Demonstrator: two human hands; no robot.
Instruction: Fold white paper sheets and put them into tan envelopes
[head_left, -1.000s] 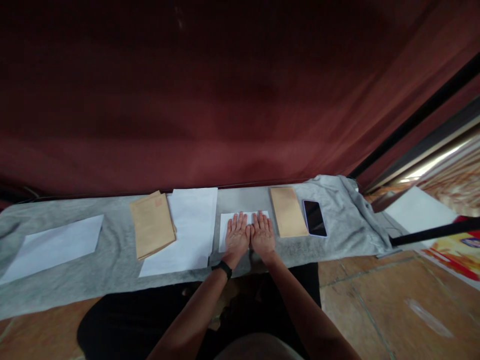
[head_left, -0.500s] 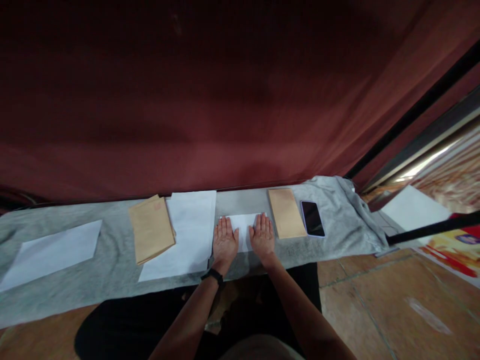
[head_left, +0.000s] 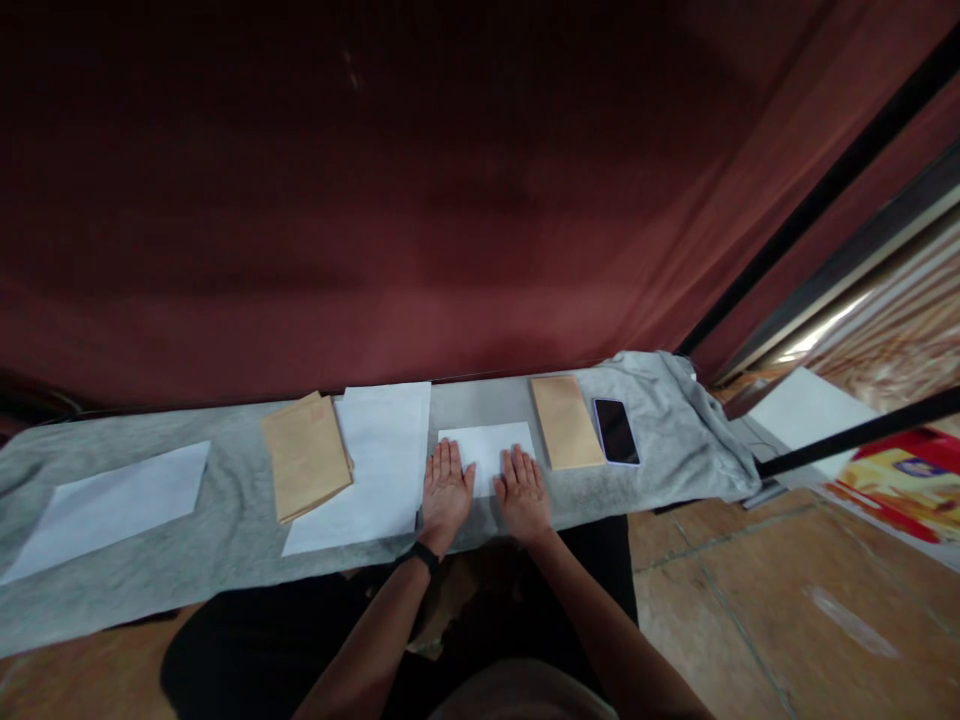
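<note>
A small white folded paper point(head_left: 486, 450) lies on the grey cloth between and under my hands. My left hand point(head_left: 448, 492) rests flat on its left part, fingers stretched out and pointing away from me. On the lower right part lies my right hand point(head_left: 523, 492), also flat with its fingers extended. Neither hand grips anything. Larger white sheets point(head_left: 382, 450) are just left of my left hand, partly covered by a stack of brown envelopes point(head_left: 309, 455). To the right of my right hand is another brown envelope point(head_left: 567, 422), with a phone point(head_left: 617, 432) beside it.
Grey cloth point(head_left: 232, 540) covers the long narrow surface. Another white sheet point(head_left: 112, 510) lies at its far left. A dark red wall or curtain point(head_left: 420, 250) rises behind it. On the right are black bars point(head_left: 862, 432), a white sheet point(head_left: 806, 415) and a red-and-yellow printed packet point(head_left: 904, 490).
Both hands have slid toward me across the small white paper, the right one more clearly, so more of its far edge shows. The view has shifted slightly.
</note>
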